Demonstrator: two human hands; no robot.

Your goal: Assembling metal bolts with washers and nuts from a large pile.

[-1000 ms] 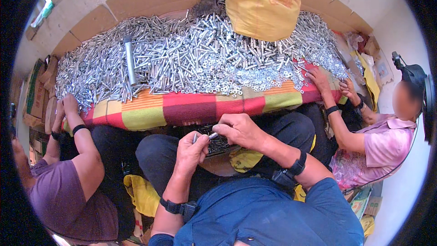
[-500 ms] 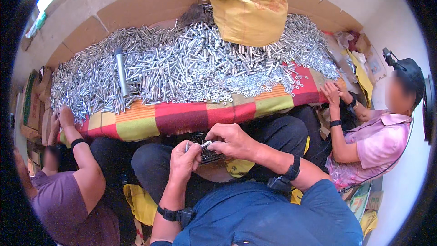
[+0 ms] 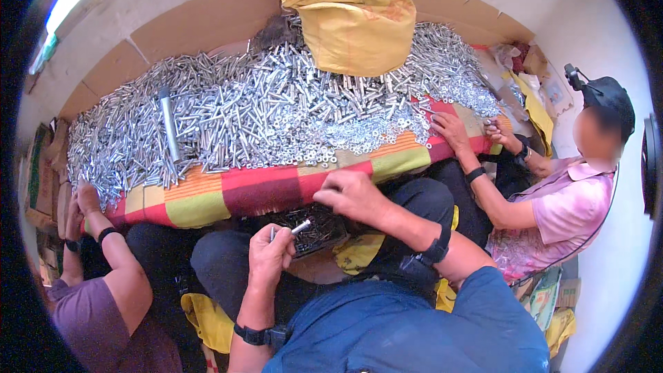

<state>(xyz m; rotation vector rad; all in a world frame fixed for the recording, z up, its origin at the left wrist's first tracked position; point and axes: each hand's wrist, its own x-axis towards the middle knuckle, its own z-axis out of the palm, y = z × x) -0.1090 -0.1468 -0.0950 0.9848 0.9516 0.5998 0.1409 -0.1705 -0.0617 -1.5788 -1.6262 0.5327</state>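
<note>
My left hand (image 3: 271, 255) is closed on a silvery metal bolt (image 3: 301, 227) that points up and to the right. A second short metal rod (image 3: 272, 234) sticks up between its fingers. My right hand (image 3: 356, 198) is apart from it, raised by the near edge of the checked blanket (image 3: 266, 188). Its fingers are bent and blurred, and I cannot see whether anything is in them. Beyond the blanket's edge lies a wide heap of metal bolts (image 3: 255, 110), with many small nuts and washers (image 3: 359, 131) along its near right side.
A dark crate (image 3: 324, 240) of small metal parts is below my hands. A metal tube (image 3: 169, 128) lies on the heap, and a yellow sack (image 3: 356, 27) hangs over its back. Co-workers sit on my left (image 3: 103, 297) and right (image 3: 552, 207), their hands at the heap.
My right hand has come off the bolt and moved up toward the blanket, away from my left hand, which keeps the bolt. The right co-worker's hands have moved apart.
</note>
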